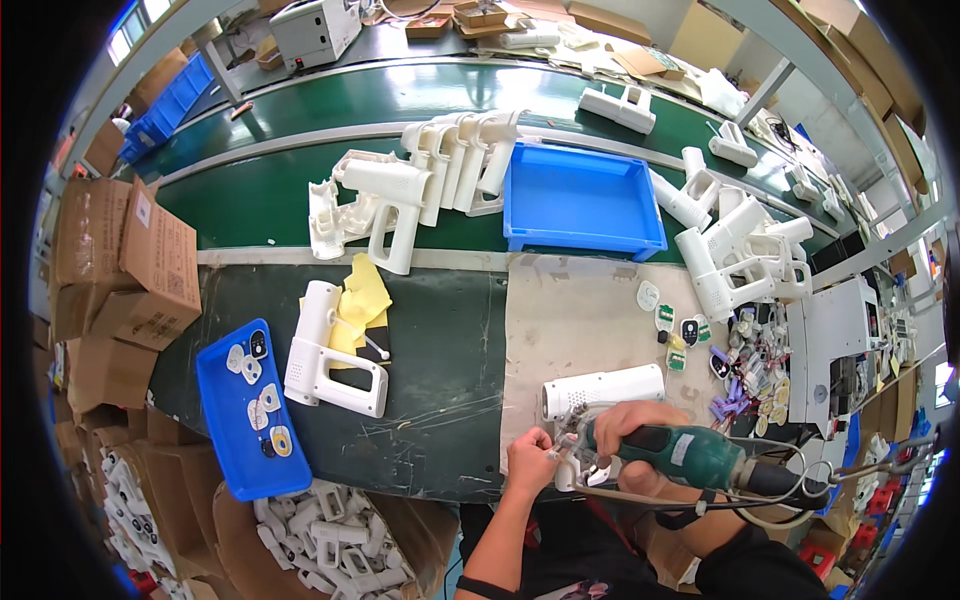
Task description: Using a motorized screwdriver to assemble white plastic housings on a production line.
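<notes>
My right hand [640, 425] is wrapped round a green-bodied corded electric screwdriver [705, 460], lying nearly level with its front end to the left. Close to that end, my left hand [528, 462] is closed in a pinch; what its fingers hold is too small to make out. Under and behind the tool lies a white gun-shaped plastic housing [625, 382] with a loop handle, partly hidden by my hands. To the left, another white housing [313, 345] rests beside a yellow cloth [366, 292].
A blue tray [222, 385] holds small round parts. Behind the work surface stand a blue bin [580, 200] and several white housings [455, 165]. Small circuit boards and purple parts [735, 385] lie at the right. A carton of white housings [335, 540] sits below the front edge.
</notes>
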Available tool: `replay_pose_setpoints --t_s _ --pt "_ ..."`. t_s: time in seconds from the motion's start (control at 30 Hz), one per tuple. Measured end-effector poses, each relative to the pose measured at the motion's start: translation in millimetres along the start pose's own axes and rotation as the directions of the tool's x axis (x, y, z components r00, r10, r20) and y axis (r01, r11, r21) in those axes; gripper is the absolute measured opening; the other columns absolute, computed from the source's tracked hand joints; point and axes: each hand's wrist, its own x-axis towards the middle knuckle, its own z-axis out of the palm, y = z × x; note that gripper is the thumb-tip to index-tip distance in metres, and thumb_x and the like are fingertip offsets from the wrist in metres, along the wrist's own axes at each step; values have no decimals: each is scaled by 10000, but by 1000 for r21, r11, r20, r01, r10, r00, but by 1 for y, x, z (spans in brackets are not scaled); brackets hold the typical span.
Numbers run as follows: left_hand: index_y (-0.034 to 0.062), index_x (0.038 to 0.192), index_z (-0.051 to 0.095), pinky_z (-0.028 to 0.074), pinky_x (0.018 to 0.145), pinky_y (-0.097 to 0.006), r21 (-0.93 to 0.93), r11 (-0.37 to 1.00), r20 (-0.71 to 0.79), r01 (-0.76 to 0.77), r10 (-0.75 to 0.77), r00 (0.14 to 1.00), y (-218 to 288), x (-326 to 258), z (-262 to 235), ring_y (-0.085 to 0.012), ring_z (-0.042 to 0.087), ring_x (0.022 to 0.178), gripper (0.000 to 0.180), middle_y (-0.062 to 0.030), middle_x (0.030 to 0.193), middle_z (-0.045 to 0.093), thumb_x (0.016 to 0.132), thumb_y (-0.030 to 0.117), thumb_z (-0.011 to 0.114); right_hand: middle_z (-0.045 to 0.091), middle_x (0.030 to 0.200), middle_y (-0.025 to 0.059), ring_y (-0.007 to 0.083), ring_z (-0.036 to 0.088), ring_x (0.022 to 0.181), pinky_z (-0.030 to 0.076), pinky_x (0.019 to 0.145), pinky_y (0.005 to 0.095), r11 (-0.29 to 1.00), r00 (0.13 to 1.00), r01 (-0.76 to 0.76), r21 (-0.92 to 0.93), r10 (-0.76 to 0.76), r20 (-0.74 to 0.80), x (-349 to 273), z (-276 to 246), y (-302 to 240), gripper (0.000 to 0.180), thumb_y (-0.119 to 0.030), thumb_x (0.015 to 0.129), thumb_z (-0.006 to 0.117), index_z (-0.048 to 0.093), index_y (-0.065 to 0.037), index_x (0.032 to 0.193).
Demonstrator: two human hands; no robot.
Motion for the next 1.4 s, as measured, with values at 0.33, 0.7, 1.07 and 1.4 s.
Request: replay_pose_setpoints --t_s 0.33,0.7,1.07,1.4 --pt "28 610 505 384 469 -291 -51 999 -11 -13 13 1000 0 -5 1 -112 424 494 406 -33 511 493 687 277 816 568 726 85 199 566 626 462 589 326 985 986 156 -80 -149 78 -2 4 3 358 -231 734 754 540 -16 925" --pt "15 641 508 392 487 -305 17 998 -31 -56 57 998 3 -7 2 -139 442 501 333 -46 529 478 683 182 793 555 719 86 205 542 642 456 656 375 991 979 127 -48 -133 -154 -14 12 -1 520 -459 798 693 472 -37 1007" --pt "18 893 660 417 518 -238 85 881 -59 -465 471 880 17 -2 1 -70 517 563 109 -29 653 569 825 101 645 534 692 69 202 531 611 432 607 362 985 951 173 -2 -167 -260 -28 4 -34 541 -511 797 665 466 -56 1011" --pt "38 745 572 356 507 -199 -451 837 300 309 -184 936 0 -10 -5 -31 437 579 129 53 646 513 823 109 648 535 707 80 205 526 627 445 624 364 986 945 167 -29 -168 -281 -31 -6 -9 528 -496 808 661 461 -50 1007"
